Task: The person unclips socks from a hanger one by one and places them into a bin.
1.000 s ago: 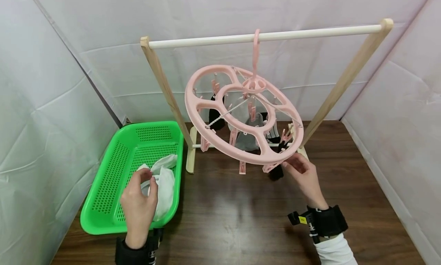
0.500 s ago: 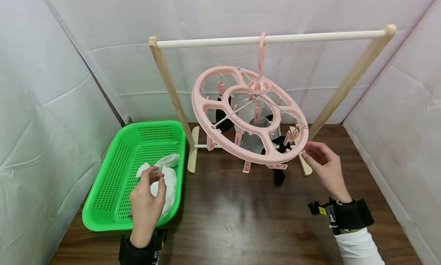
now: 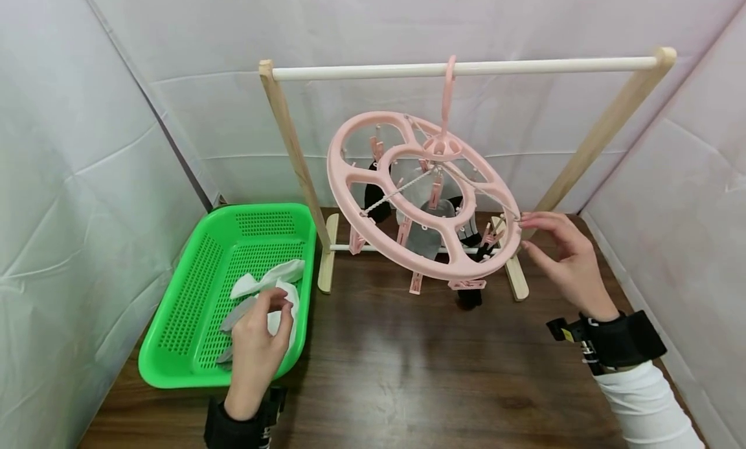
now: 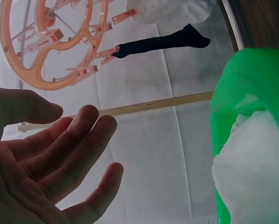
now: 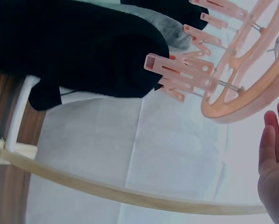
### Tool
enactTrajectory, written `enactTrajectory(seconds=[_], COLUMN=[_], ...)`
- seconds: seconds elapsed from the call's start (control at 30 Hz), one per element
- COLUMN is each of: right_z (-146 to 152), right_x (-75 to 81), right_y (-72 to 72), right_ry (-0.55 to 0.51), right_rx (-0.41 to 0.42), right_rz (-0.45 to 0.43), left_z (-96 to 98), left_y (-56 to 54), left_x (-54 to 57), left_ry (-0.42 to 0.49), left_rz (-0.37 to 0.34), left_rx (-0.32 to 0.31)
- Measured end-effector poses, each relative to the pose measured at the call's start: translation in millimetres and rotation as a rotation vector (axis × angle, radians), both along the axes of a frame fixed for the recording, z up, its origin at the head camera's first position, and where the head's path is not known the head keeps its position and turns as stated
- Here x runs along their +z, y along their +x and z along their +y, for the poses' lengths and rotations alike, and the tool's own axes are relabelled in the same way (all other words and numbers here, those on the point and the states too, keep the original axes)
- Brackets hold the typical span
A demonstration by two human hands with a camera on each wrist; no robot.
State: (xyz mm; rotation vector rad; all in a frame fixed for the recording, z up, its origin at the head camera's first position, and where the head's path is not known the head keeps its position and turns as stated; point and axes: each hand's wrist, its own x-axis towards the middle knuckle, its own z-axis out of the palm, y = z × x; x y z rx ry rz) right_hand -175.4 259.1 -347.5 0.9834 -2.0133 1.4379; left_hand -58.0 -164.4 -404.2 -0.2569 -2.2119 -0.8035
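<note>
A round pink drying hanger [image 3: 463, 267] hangs tilted by its hook, with socks clipped beneath it in pink clothespins [image 5: 181, 72]. At its right edge is my right hand [image 3: 574, 267], fingers extended and fingertips right at the rim. Close to that hand, a black sock [image 5: 93, 46] hangs from a clothespin in the right wrist view. My left hand [image 3: 259, 348] is over the green basket [image 3: 256, 208], fingers loosely bent, nothing between them. White socks [image 3: 282, 272] and grey fabric [image 3: 236, 314] lie in the basket, partly hidden by that hand.
The hanger's hook is over the white bar [image 3: 542, 67] of a rack with slanted wooden posts [image 3: 606, 135]. Its wooden feet [image 3: 327, 261] stand on a dark wood surface [image 3: 402, 358]. White fabric walls [image 3: 688, 177] enclose the back and sides.
My right hand has moved right along the hanger's edge, its fingers straightening at the rim. My left hand has drifted slightly right over the basket, uncovering grey fabric.
</note>
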Motion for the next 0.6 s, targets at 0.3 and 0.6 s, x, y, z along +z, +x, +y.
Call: enactTrajectory(seconds=[0.3, 0.6], right_z=[-8, -12], right_x=[10.4, -6.2], right_y=[-2.2, -8.4], right_ry=[0.216, 0.295], right_rx=[0.004, -0.005], right_rz=[0.27, 0.349], left_z=[2.7, 13.8], left_y=[2.6, 4.7], left_x=[-1.4, -3.2], left_ry=[-0.016, -0.005], left_rz=[-0.035, -0.061], left_rx=[-0.042, -0.103])
